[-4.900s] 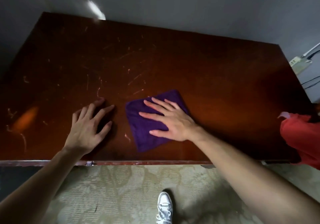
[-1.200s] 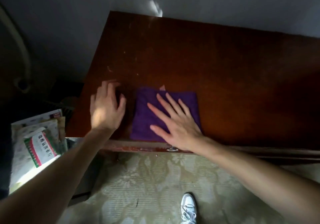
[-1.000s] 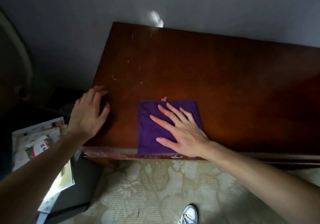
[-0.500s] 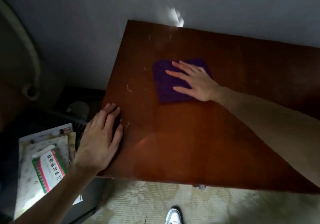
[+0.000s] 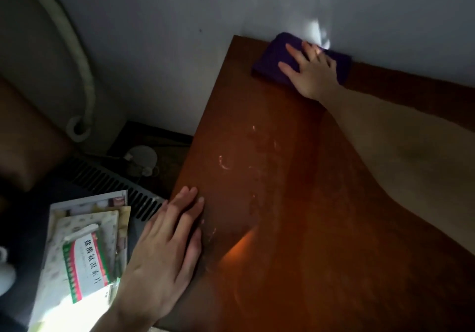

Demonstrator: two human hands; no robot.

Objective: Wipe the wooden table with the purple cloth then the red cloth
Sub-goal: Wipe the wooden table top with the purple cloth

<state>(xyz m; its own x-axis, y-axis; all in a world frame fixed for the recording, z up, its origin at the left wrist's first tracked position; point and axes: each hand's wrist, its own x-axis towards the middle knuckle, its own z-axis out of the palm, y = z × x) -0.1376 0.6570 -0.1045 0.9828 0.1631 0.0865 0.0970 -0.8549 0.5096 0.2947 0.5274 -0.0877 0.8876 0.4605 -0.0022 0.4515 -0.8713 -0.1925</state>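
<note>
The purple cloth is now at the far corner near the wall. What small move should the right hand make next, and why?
Probably draw the purple cloth back toward the near edge under the flat right hand. It already lies at the wall, so it cannot go farther, and pale marks remain on the wooden table nearer the left hand.

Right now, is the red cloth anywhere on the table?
No, only the purple cloth lies on the wooden table, pressed flat under the right hand at the far corner by the wall.

head view, looking down, table (image 5: pixel 295 203) close
</note>
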